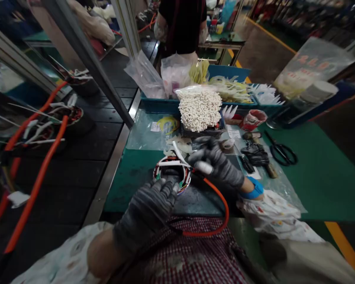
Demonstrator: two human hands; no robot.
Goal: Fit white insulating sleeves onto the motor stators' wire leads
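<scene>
A round wire-wound ring (157, 170), which looks like a motor stator, lies on the green tabletop in front of me. White sleeves (169, 163) cross its top, and one stands up at its far side. From its right side an orange cable (225, 205) loops down over my checked apron. My left hand (149, 209), in a grey striped glove with bare fingertips, rests its curled fingers on the ring's near edge. Just right of the ring is my right hand (217, 163), gloved alike, beside the sleeves and cable end. Its fingers are smeared by motion, so their grip is unclear.
Behind the ring sits a bundle of white-tipped sticks (199, 110), backed by blue bins with yellow and white sleeves. Black scissors (284, 153) and dark cord (254, 154) lie right. Stators with orange cables (44, 173) stand on the slatted conveyor at left. A person stands beyond.
</scene>
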